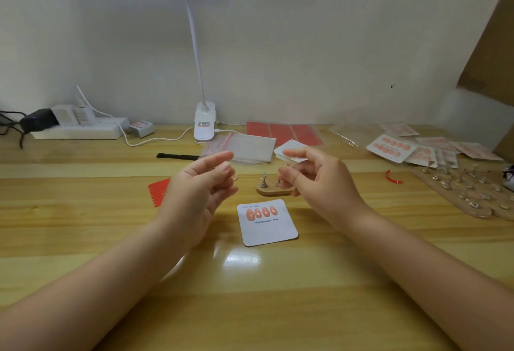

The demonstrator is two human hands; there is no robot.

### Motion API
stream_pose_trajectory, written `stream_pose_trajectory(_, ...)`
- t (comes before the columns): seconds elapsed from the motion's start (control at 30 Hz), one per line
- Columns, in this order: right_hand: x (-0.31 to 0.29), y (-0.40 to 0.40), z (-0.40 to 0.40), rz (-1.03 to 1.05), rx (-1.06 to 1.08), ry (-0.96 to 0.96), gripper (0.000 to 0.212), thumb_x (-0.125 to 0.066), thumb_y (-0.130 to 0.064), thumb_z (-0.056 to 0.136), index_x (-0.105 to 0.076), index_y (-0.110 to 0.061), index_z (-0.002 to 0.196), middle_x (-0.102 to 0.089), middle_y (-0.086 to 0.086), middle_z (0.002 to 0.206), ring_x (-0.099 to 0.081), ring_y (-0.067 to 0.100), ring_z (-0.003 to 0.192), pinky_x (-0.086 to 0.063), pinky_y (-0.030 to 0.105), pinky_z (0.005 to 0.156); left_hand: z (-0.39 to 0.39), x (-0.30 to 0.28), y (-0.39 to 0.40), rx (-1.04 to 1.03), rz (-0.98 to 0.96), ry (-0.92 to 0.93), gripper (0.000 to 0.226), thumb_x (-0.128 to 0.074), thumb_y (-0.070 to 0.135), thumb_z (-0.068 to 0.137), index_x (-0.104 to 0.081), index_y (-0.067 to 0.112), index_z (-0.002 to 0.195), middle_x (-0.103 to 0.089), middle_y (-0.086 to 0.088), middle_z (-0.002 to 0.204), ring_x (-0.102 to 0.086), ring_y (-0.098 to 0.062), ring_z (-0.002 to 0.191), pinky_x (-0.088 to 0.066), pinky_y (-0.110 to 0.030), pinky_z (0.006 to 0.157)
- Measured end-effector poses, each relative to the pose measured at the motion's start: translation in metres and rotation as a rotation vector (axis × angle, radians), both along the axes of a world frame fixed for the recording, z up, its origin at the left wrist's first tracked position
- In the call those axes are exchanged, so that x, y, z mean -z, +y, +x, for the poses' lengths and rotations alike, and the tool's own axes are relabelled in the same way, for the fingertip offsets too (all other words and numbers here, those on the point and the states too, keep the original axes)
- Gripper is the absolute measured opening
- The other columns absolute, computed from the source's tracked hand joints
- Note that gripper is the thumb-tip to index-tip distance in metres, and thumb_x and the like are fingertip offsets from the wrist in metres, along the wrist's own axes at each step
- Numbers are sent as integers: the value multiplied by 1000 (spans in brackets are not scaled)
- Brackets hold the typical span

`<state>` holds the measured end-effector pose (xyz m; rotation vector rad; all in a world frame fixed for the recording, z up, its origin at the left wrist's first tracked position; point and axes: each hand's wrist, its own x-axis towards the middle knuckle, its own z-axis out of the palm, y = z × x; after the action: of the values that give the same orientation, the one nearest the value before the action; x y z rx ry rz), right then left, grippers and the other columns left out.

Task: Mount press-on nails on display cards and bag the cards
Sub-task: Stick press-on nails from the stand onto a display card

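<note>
A white display card printed "Handmade Nail" lies flat on the wooden table, with a row of several pink press-on nails near its top edge. Just behind it stands a small wooden stand with metal pegs. My left hand hovers left of the stand, fingers loosely curled and blurred, with nothing seen in it. My right hand hangs over the stand's right end, thumb and fingertips close together. Whether it pinches a nail is hidden.
Behind the hands lie a stack of clear bags, blank cards and red adhesive sheets. A red strip sheet lies left. Bagged finished cards, peg boards and a red curl lie right. A lamp base and power strip stand by the wall.
</note>
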<state>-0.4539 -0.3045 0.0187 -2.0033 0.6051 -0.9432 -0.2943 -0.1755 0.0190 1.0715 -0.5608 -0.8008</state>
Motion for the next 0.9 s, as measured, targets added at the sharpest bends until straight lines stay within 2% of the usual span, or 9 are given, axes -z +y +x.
stream_pose_trajectory(0.07, 0, -4, -1, -6, 44, -5, 44, -68, -16, 90, -53, -19, 132, -75, -3, 78, -69, 1, 72, -54, 28, 79, 0, 1, 0, 17, 0, -4, 24, -59, 1, 88, -72, 13, 104, -68, -1, 71, -66, -10, 65, -54, -20, 61)
stream_pose_trajectory(0.1, -2, -8, -3, -2, 70, -19, 40, -68, -17, 90, -57, -18, 128, -75, -2, 79, -70, 3, 73, -56, 31, 80, 0, 2, 0, 13, 0, -10, 23, -58, 1, 89, -74, 14, 101, -68, -1, 71, -65, -10, 65, -54, -20, 61)
stream_pose_trajectory(0.2, -8, -18, -9, 16, 142, -56, 9, -72, -21, 86, -69, -17, 94, -74, 1, 77, -72, 12, 73, -59, 39, 73, -3, 3, -2, -7, 17, -17, 18, -60, 5, 89, -75, 13, 93, -68, 0, 70, -65, -9, 64, -54, -20, 60)
stream_pose_trajectory(0.27, -8, -28, -15, 22, 194, -58, 8, -75, -25, 83, -70, -19, 85, -73, -1, 76, -71, 14, 75, -59, 33, 70, -5, 3, -4, -18, 31, -5, 15, -63, 13, 84, -74, 12, 94, -68, 0, 70, -65, -9, 64, -54, -20, 60)
stream_pose_trajectory(0.4, -8, -52, -27, -11, 285, -12, 8, -74, -28, 83, -72, -22, 86, -71, -9, 80, -66, 6, 77, -54, 29, 75, -6, 4, -5, 2, 39, -10, 24, -65, 26, 73, -77, 13, 88, -68, -1, 71, -64, -9, 63, -54, -20, 58)
stream_pose_trajectory(0.53, 0, -65, -32, -65, 331, 99, 8, -74, -29, 84, -74, -24, 89, -69, -10, 82, -58, 2, 72, -46, 19, 66, -6, 8, -7, -13, 68, -38, 20, -57, 20, 91, -74, 11, 89, -65, 1, 66, -60, -9, 59, -53, -21, 55)
stream_pose_trajectory(0.67, 11, -67, -31, -54, 291, 119, 6, -76, -26, 82, -73, -25, 86, -69, -11, 79, -58, -1, 69, -41, 8, 60, -4, 11, -8, -39, 97, -74, 22, -54, 19, 95, -73, 11, 87, -62, 3, 62, -58, -7, 55, -52, -20, 53)
stream_pose_trajectory(0.8, 16, -70, -31, -56, 273, 132, 7, -78, -28, 80, -73, -26, 84, -69, -12, 77, -59, -2, 68, -40, 12, 60, -5, 13, -9, -49, 101, -95, 21, -56, 19, 94, -73, 10, 85, -61, 3, 61, -56, -7, 54, -50, -20, 51)
stream_pose_trajectory(0.9, 18, -72, -32, -28, 264, 145, 9, -80, -30, 77, -73, -28, 82, -70, -12, 74, -60, -5, 66, -40, 8, 59, -5, 14, -8, -52, 110, -111, 20, -57, 19, 94, -73, 10, 87, -61, 3, 61, -57, -7, 55, -50, -19, 52)
